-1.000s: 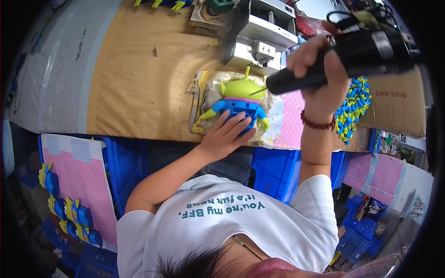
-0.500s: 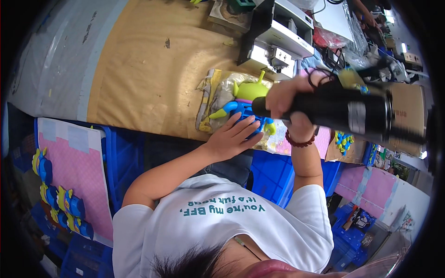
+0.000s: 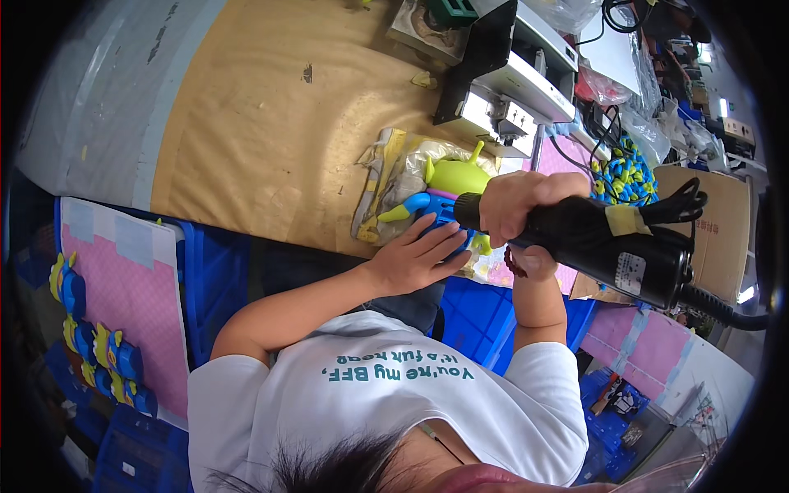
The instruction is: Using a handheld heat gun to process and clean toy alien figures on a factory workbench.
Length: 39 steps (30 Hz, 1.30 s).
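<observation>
Here is the toy figure (image 3: 460, 175), green head and blue body, lying on a plastic-wrapped pad (image 3: 386, 156) near the close edge of the brown-covered table (image 3: 271, 123). The left hand (image 3: 415, 261) comes in flat and loose from below, fingers slightly spread, their tips resting on the blue body; it presses from above and wraps around nothing. And across from it, the right hand (image 3: 514, 209) has its fingers closed firmly around a black power tool (image 3: 649, 275), held slantwise with the nose pointing left, right over the toy's body! Whether that nose actually touches the toy, I cannot tell; the tool and hand cover that spot. A dark red bracelet (image 3: 515, 260) circles the right wrist, and a bundled black cord (image 3: 678, 201) rides on the tool, strapped with yellow tape (image 3: 627, 219). Just beyond the pad stands a white metal device (image 3: 526, 82), and to the right a heap of small blue and green parts (image 3: 629, 177) sits beside a cardboard box (image 3: 699, 230). Over on the left, more toys (image 3: 119, 355) line a pink board (image 3: 136, 300).
</observation>
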Each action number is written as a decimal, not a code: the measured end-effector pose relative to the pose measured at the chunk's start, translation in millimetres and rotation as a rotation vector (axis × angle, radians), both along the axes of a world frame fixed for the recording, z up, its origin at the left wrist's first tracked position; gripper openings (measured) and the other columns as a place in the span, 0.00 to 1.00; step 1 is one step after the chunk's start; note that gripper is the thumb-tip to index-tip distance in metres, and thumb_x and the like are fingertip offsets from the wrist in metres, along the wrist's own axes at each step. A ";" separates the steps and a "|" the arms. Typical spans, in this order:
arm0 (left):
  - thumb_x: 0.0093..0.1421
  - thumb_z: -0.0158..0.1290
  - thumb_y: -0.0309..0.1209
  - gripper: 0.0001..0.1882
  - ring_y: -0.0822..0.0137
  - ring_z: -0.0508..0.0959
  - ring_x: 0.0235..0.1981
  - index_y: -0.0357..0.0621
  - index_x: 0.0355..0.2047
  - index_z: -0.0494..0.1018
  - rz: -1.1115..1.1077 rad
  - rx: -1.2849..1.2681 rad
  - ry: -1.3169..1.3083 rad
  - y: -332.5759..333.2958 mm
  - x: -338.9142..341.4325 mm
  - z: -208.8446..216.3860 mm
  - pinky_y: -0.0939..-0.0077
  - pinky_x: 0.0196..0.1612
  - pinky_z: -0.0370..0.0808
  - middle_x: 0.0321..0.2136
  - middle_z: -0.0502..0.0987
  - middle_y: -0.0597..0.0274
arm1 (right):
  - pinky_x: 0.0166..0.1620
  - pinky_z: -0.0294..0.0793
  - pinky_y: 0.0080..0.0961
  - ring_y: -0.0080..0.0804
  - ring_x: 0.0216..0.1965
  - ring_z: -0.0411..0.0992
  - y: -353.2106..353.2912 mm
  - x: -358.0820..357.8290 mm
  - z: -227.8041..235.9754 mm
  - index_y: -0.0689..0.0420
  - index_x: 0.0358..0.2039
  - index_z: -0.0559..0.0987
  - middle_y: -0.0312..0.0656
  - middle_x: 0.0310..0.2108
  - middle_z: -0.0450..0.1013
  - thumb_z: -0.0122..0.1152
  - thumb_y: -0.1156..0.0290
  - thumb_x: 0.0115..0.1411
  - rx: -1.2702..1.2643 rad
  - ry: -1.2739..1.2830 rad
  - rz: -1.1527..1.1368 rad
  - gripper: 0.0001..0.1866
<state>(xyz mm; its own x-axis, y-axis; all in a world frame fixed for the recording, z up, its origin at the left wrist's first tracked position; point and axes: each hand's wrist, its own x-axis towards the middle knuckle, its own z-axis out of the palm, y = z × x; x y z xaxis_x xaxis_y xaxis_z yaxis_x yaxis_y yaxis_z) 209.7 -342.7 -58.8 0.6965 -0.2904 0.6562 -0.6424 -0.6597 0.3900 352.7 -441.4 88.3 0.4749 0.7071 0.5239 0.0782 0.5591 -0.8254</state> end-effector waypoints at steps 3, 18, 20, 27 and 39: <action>0.59 0.53 0.36 0.15 0.59 0.72 0.57 0.54 0.47 0.76 0.000 0.010 -0.001 0.2 1.0 -1.5 0.52 0.63 0.64 0.52 0.74 0.59 | 0.31 0.75 0.32 0.35 0.26 0.73 2.9 -10.5 -2.4 0.57 0.48 0.70 0.42 0.28 0.73 0.71 0.77 0.49 0.047 0.064 -0.085 0.26; 0.59 0.53 0.36 0.14 0.62 0.71 0.57 0.55 0.46 0.76 0.009 -0.024 -0.014 -1.1 -0.4 -4.0 0.54 0.65 0.61 0.51 0.74 0.62 | 0.29 0.75 0.33 0.35 0.24 0.71 2.9 -8.0 -6.6 0.57 0.49 0.67 0.42 0.26 0.72 0.74 0.71 0.49 0.043 0.035 -0.063 0.29; 0.59 0.54 0.36 0.14 0.62 0.71 0.57 0.55 0.46 0.76 0.009 -0.022 -0.009 -1.7 -1.3 -4.8 0.54 0.64 0.61 0.51 0.74 0.62 | 0.25 0.73 0.27 0.28 0.19 0.71 3.3 -4.6 -5.9 0.53 0.53 0.65 0.35 0.24 0.71 0.72 0.64 0.52 -0.022 -0.085 -0.089 0.31; 0.57 0.54 0.36 0.16 0.59 0.71 0.57 0.53 0.47 0.75 -0.010 -0.032 -0.004 -0.2 -0.1 3.6 0.51 0.63 0.63 0.51 0.73 0.59 | 0.25 0.71 0.26 0.26 0.18 0.70 3.0 -14.3 -5.6 0.51 0.49 0.66 0.33 0.25 0.71 0.70 0.64 0.53 -0.061 -0.071 -0.192 0.26; 0.46 0.65 0.36 0.33 0.43 0.62 0.63 0.54 0.56 0.71 0.178 0.131 0.120 15.2 2.8 47.5 0.35 0.60 0.59 0.61 0.63 0.45 | 0.33 0.72 0.34 0.33 0.24 0.70 -47.1 54.2 52.7 0.66 0.40 0.74 0.42 0.25 0.71 0.58 0.75 0.60 0.002 -0.062 -0.805 0.10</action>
<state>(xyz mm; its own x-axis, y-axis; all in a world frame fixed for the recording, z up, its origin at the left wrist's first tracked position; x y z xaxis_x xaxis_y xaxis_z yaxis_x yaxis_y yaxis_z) 212.5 -327.5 -11.3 0.8151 -0.2336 0.5301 -0.4659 -0.8081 0.3603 406.9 -488.5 140.9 0.8081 0.1596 0.5670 0.5033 0.3128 -0.8055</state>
